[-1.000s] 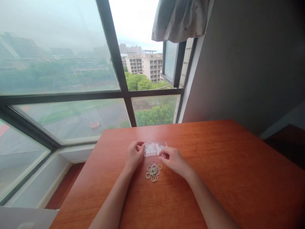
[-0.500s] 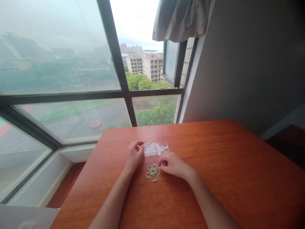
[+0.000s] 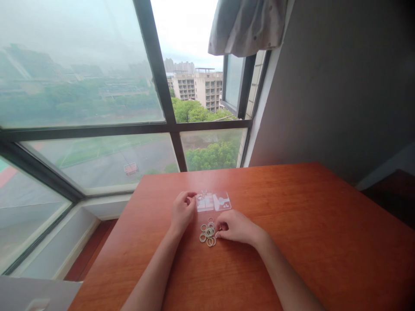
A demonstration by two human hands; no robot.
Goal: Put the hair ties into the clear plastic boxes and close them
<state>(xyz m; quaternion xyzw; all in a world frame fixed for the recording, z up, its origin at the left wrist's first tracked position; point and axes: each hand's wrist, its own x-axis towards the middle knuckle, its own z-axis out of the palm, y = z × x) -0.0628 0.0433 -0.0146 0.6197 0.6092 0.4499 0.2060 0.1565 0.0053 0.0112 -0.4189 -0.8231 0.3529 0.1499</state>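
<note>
A small clear plastic box (image 3: 205, 208) lies on the table with its lid (image 3: 227, 196) folded out to the right. Rings or small pieces show in the box's far left compartment, too small to tell apart. My left hand (image 3: 183, 211) is curled at the box's left side, thumb and fingers closed against its edge. Nearer to me lies a loose pile of pale greenish rings (image 3: 207, 233), some overlapping. My right hand (image 3: 236, 226) rests at the right side of the pile, thumb and forefinger pinched on one ring (image 3: 217, 235), which the fingertips partly hide.
The reddish-brown wooden table (image 3: 292, 216) stretches widely to the right and toward me. Beyond its far edge stand dark window frames (image 3: 129, 129), with one pane swung outward. A grey curtain (image 3: 246, 30) hangs at the upper right beside the wall.
My right hand has moved slightly down and toward me, from the upper right of the pile to its right side, closing on a ring there. My left hand stays at the box.
</note>
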